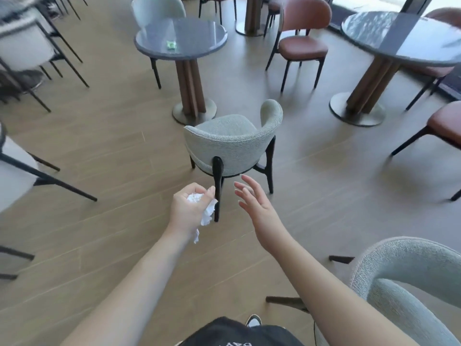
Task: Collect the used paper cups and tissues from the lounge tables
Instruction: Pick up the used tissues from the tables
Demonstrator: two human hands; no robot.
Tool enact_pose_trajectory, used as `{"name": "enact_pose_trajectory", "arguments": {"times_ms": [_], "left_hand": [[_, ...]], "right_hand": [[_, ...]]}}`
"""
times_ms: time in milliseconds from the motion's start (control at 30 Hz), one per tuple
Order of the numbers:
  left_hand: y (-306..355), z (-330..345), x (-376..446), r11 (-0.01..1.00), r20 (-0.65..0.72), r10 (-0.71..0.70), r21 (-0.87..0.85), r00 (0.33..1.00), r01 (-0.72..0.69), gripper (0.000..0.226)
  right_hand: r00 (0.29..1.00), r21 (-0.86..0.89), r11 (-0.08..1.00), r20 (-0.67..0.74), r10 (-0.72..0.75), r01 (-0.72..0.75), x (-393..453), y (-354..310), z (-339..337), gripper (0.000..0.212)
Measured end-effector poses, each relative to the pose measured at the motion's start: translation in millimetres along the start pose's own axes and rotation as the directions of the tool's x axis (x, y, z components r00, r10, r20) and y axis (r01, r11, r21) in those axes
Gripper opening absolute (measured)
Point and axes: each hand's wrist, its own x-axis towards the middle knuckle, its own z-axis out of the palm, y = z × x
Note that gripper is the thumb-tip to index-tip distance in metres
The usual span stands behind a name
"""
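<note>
Now, from the left edge across to the right:
Far-left chairs: pale seats on thin black legs (22,168) line the left edge, blurred; more of them stand at the upper left, over the wooden floor (104,136).
Left hand: the left hand (188,209) is stretched out in front of the body, its fingers curled round a wad of white tissue (203,208). The grasp is closed; crumpled paper shows between thumb and fingers, and a loose end hangs below the wrist side of the palm.
Tissue's place: in the air above the floor, in the left hand, just in front of a back leg of the middle chair as the camera sees it.
Small round table: a grey-topped table (159,38) on a brown pedestal stands beyond the hands, up and slightly left of centre. A small green item (171,44) lies on its top; what it is I cannot tell.
Middle chair: a grey fabric chair (232,143) with dark legs stands between that table and the hands, its curved back toward the camera.
Right hand: the right hand (254,203) is held out beside the left, apart from it, fingers straight and spread, palm turned inward. It grasps nothing and touches nothing.
Brown chair: a rust-coloured seat (303,43) stands right of the small table.
Large round table: a second grey top (399,36) on a pedestal fills the upper right, with glare across it.
Near-right chair: a grey fabric chair back (409,265) curves in at the lower right corner, beside the right forearm.
</note>
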Motion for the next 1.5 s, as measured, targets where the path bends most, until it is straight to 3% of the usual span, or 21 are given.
{"name": "enact_pose_trajectory", "arguments": {"times_ms": [167, 367, 767, 1000, 1200, 1400, 1500], "left_hand": [[-1, -43, 27, 0.996, -0.152, -0.059, -0.081, 0.987, 0.047, 0.033], [-8, -109, 84, 0.996, -0.174, -0.067, -0.061, 0.983, 0.057, 0.031], [0, -249, 208, 0.998, -0.207, 0.002, -0.06, 0.978, -0.014, 0.035], [-3, -282, 281, 0.994, -0.213, 0.004, -0.11, 0.977, -0.028, 0.032], [20, -297, 369, 0.996, -0.236, 0.061, -0.044, 0.97, -0.073, 0.031], [45, -313, 453, 0.997, -0.271, 0.07, -0.02, 0.96, -0.078, 0.034], [45, -322, 493, 0.996, -0.294, 0.01, -0.082, 0.956, -0.036, 0.041]], "right_hand": [[0.992, -0.045, 0.999, 0.128, 0.006, -0.001, 42, -7, 43, 0.051], [0.986, -0.08, 0.997, 0.165, 0.013, 0.0, 98, -17, 114, 0.062], [0.977, -0.162, 0.987, 0.214, 0.013, 0.022, 216, -37, 258, 0.047], [0.963, -0.158, 0.987, 0.268, 0.021, 0.022, 288, -47, 305, 0.051], [0.954, -0.136, 0.989, 0.301, -0.007, 0.051, 375, -63, 335, 0.06], [0.925, -0.155, 0.983, 0.378, -0.033, 0.098, 470, -91, 361, 0.049], [0.935, -0.149, 0.986, 0.354, -0.015, 0.072, 514, -102, 372, 0.044]]}}
